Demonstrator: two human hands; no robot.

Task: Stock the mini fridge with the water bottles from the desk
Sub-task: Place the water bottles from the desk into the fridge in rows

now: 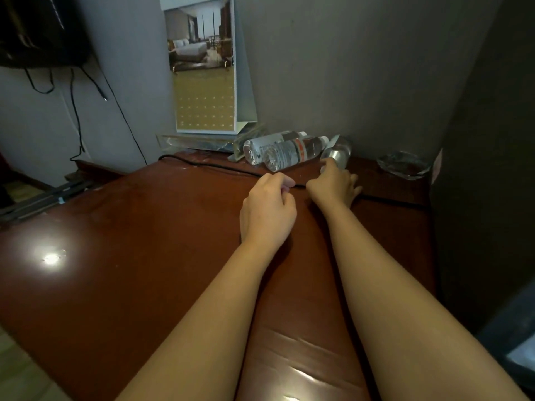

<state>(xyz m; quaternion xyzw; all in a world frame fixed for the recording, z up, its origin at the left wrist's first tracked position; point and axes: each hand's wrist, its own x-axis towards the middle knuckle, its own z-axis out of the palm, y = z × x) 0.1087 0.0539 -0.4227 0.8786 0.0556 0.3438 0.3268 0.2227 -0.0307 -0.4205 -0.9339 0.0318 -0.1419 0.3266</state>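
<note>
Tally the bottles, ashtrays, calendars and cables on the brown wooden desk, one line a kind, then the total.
Clear plastic water bottles, lying on their sides: 3
Clear glass ashtray: 1
Standing desk calendar: 1
Black cable: 1
Total: 6

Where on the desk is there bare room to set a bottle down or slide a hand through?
Bare: the wide desk top left of the left hand, nearer than the black cable; a narrow strip between the right hand and the glass ashtray. Crowded: the back, where water bottles lie beside the calendar.
</note>
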